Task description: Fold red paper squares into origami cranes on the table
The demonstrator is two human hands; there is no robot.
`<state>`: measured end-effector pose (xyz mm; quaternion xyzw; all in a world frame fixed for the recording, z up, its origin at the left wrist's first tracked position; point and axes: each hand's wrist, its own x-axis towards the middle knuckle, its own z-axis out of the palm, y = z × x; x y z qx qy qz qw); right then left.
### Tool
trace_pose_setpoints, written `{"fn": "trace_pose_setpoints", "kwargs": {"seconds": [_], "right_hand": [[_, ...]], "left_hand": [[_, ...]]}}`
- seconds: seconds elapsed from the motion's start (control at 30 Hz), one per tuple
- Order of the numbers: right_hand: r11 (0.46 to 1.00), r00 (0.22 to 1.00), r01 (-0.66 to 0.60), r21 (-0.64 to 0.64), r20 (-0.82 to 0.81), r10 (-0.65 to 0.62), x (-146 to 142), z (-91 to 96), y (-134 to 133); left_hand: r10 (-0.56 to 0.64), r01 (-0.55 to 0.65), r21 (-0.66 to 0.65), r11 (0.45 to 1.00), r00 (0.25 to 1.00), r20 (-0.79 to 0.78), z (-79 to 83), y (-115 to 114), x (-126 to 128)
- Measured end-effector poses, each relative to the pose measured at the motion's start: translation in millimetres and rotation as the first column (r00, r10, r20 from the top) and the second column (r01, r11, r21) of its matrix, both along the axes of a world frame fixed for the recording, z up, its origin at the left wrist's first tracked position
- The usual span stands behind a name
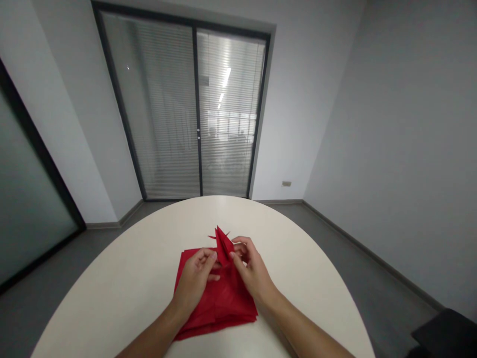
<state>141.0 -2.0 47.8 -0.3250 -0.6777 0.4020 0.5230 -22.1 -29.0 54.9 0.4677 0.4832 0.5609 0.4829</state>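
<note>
A red folded piece (222,244), paper or cloth, rises in several pointed tips between my two hands. My left hand (197,273) is closed with thumb and fingertips together at its left lower side. My right hand (250,263) pinches its right edge between thumb and curled fingers. Beneath both hands lies a stack of red square sheets (219,308), with layered edges showing at the front. My forearms hide part of the stack's left and right sides.
The stack rests on a round cream table (137,283). Beyond it stand a dark-framed glass partition with blinds (167,124) and pale walls (395,149). A black object (447,330), perhaps a chair, is at the lower right. A wall socket (286,184) sits low at the back.
</note>
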Motion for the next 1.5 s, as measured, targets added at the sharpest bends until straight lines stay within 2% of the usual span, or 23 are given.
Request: {"fn": "trace_pose_setpoints", "kwargs": {"seconds": [0.13, 0.3, 0.57, 0.67, 0.8, 0.9, 0.97, 1.13, 1.3, 1.5], "right_hand": [[0.999, 0.999, 0.018, 0.030, 0.040, -0.019, -0.9, -3.2, -0.4], [1.000, 0.995, 0.000, 0.008, 0.096, -0.001, 0.1, 5.4, -3.7], [0.999, 0.999, -0.018, -0.032, 0.037, 0.020, 2.6, 8.1, -1.8], [0.996, 0.997, -0.075, -0.058, -0.020, 0.073, 4.2, 12.7, -3.0], [0.974, 0.969, -0.208, -0.090, -0.155, 0.193, 7.8, 18.8, -5.6], [0.959, 0.961, -0.260, -0.111, -0.127, 0.245, 9.8, 19.7, -5.6], [0.963, 0.969, -0.245, -0.108, -0.063, 0.239, 9.4, 18.0, -3.6], [0.987, 0.994, -0.087, -0.134, 0.061, 0.095, 6.9, 9.1, 4.1], [0.995, 0.992, -0.094, -0.017, 0.087, 0.095, 11.5, 7.7, 4.7], [0.975, 0.976, -0.191, 0.113, 0.124, 0.177, 15.0, 16.4, 1.0]], "left_hand": [[-0.002, 0.003, 0.026, 1.000, 1.000, -0.030, 0.4, -1.2, 0.8], [0.014, -0.010, 0.060, 0.998, 0.998, -0.060, 2.2, -1.7, -0.4], [0.029, -0.027, 0.062, 0.998, 0.999, -0.039, 3.0, -0.6, 0.1], [0.031, -0.029, 0.063, 0.998, 0.999, -0.040, 3.5, -0.7, -0.2], [0.058, -0.055, 0.074, 0.996, 0.997, -0.041, 3.4, 0.4, -2.1], [0.066, -0.060, 0.102, 0.993, 0.996, -0.056, 1.5, 1.8, -3.2], [0.064, -0.051, 0.146, 0.988, 0.995, -0.083, 0.2, 1.9, -3.6], [0.055, -0.023, 0.201, 0.979, 0.987, -0.154, 0.9, -1.0, -4.1], [-0.043, 0.047, 0.125, 0.991, 0.998, -0.036, 6.6, -2.9, -4.4], [-0.089, 0.094, 0.132, 0.987, 0.995, -0.043, 13.2, -6.0, -3.3]]}}
